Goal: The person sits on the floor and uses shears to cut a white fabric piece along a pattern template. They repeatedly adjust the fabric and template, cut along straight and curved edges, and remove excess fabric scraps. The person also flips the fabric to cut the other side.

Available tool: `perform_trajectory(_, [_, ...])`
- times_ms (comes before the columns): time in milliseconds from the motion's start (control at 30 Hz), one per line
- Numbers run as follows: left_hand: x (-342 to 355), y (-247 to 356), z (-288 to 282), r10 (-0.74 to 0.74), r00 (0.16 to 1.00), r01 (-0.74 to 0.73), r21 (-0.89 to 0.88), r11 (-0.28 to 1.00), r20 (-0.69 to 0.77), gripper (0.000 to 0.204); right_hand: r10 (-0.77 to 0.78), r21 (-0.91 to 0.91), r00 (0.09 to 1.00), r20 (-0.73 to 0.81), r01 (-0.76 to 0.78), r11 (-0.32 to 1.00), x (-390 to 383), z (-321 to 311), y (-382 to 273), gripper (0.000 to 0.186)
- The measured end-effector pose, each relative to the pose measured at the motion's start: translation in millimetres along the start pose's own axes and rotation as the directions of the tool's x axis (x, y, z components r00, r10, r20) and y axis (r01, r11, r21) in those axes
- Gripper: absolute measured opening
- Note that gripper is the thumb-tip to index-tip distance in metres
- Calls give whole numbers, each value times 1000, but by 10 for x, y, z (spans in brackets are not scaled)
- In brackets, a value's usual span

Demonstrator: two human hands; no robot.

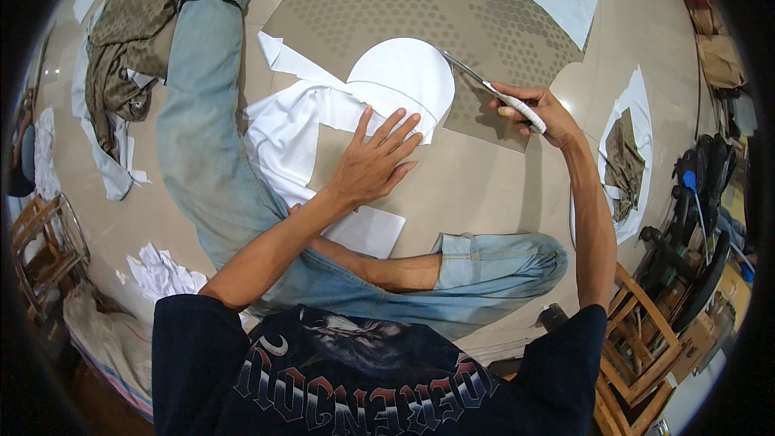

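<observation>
My left hand [378, 153] lies with its fingers spread on white fabric [282, 125], at the lower edge of a rounded white piece [404, 73]. In my right hand [537, 113] is a pair of scissors [476, 77] with handles wrapped in white. Their blades point up and left, with the tip at the right edge of the rounded piece. Beneath the white piece spreads a large brown-grey fabric panel [339, 0] with a dotted pattern and a dark round print. I cannot tell whether the blades are apart.
My legs in light jeans [202, 113] frame the tiled floor. A white sheet [371, 230] lies by my shin. Crumpled patterned cloth [129, 40] is at the far left, white scraps [161, 272] nearer. On the right are a brown-and-white cloth [626, 161] and a wooden frame [638, 339].
</observation>
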State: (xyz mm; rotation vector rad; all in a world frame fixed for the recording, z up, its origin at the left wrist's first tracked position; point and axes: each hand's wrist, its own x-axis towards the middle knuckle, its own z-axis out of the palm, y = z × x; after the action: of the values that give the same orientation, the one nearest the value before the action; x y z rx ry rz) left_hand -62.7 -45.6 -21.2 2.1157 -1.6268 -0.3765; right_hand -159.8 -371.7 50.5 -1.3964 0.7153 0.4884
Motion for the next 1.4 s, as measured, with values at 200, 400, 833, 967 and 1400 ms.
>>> perform_trajectory(200, [-39,-14,-73,-68,997,64,-111,992,-34,62,-141,-226,990,-13,134,965,-159,-265,-398,60])
perform_trajectory(400, [157,-70,-163,-215,952,198,-101,975,-215,64,-863,-815,383,-330,346,465,1011,-828,-536,60])
perform_trajectory(833, [1209,-1520,-555,-211,956,253,209,945,-205,57,-692,-753,318,-648,-135,644,-100,-661,1002,49])
perform_trajectory(967, [1346,-1394,-731,-64,978,117,273,955,-197,56,-444,-545,453,-773,-117,830,-1120,385,1399,54])
perform_trajectory(1400, [256,-949,-370,-141,984,162,223,961,-109,78,-45,740,903,-428,378,557,-673,2689,875,58])
